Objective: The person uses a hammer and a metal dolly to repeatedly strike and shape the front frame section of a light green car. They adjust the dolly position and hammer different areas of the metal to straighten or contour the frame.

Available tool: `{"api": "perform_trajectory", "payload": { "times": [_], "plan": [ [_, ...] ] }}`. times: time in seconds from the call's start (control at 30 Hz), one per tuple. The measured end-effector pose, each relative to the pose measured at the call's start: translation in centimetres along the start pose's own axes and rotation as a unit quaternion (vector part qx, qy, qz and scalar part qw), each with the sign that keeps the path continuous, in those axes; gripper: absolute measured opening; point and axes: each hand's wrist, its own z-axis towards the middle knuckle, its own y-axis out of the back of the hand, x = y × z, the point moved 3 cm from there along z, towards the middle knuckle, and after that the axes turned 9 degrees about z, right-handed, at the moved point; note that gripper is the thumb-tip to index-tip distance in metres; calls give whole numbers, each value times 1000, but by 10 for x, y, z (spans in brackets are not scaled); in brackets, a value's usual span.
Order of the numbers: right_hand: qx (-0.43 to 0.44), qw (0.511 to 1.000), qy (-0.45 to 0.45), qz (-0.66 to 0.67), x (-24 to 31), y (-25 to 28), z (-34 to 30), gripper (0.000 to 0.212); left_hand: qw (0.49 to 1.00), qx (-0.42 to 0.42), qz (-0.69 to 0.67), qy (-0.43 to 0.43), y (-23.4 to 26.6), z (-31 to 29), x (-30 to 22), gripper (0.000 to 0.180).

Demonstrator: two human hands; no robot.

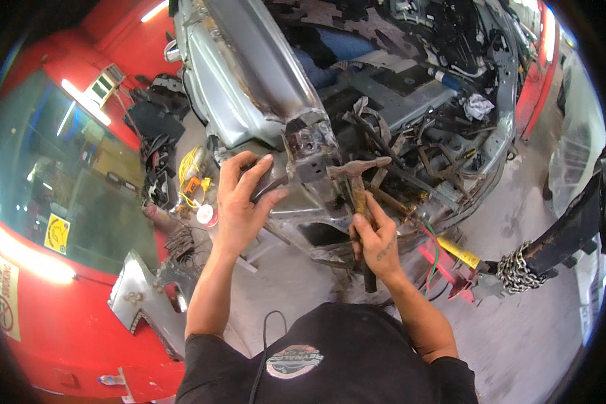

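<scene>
We've got the hammer [359, 185] over the car's [239, 101] near edge, right grip [377, 237] closed round its handle [369, 277], left grip [239, 194] pinching a dark piece [271, 186]; likely head-heavy, stiff, tough, best held low on the handle.

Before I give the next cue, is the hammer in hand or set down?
In hand: the right hand grips the hammer by its handle.
</scene>
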Motion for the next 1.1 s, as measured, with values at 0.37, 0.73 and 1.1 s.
{"api": "perform_trajectory", "payload": {
  "times": [0.37, 0.73, 1.1],
  "plan": [
    [-19, 999, 17, -35, -7, 7, -1, 58, 865, -207, -335, 312, -12, -71, 33, 36],
    [-34, 999, 8, 1, -12, 6, -1, 57, 474, -73, -648, 592, -58, -125, 40, 39],
    [-34, 999, 8, -41, -16, 5, -10, 53, 622, -30, -626, 469, -30, -108, 7, 38]
  ]
}}
